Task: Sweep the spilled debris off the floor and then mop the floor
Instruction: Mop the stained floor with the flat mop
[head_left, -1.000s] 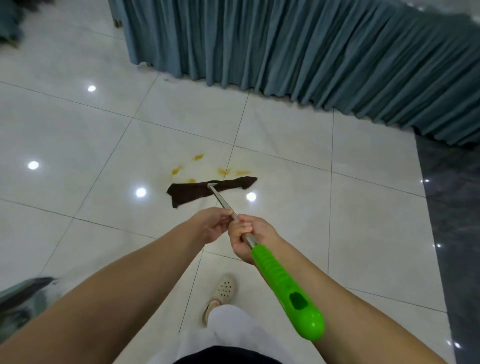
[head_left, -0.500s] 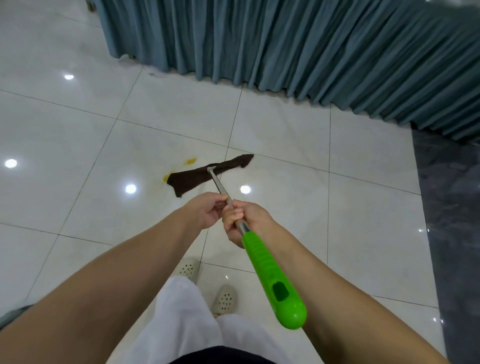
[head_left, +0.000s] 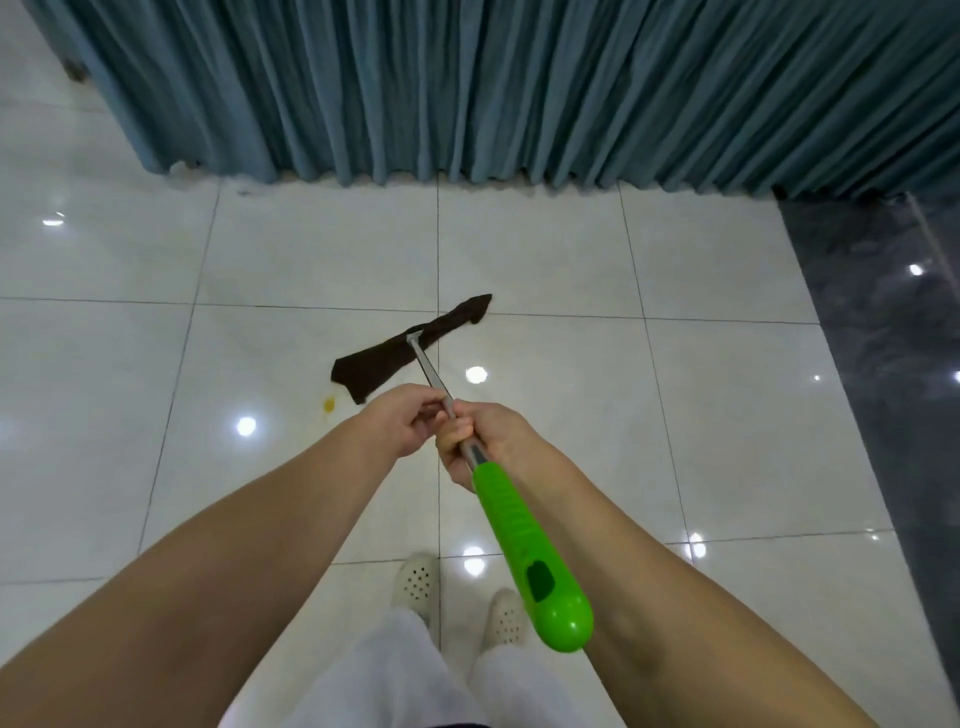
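Lying ahead of both hands (head_left: 447, 431) (gripping its pole): mop cloth (head_left: 400, 351).

Bright overhead glare on glossy floor (head_left: 727, 415)

The brown mop cloth (head_left: 410, 347) has swept across the yellow spill, leaving one spot (head_left: 328, 404) uncovered.

Both hands grip mop pole: left hand (head_left: 402, 423) on metal shaft (head_left: 434, 382), right hand (head_left: 480, 441) just above green handle (head_left: 524, 545); dark mop cloth (head_left: 400, 351) flat on white tile floor (head_left: 545, 260), yellow spot (head_left: 328, 404) beside it.
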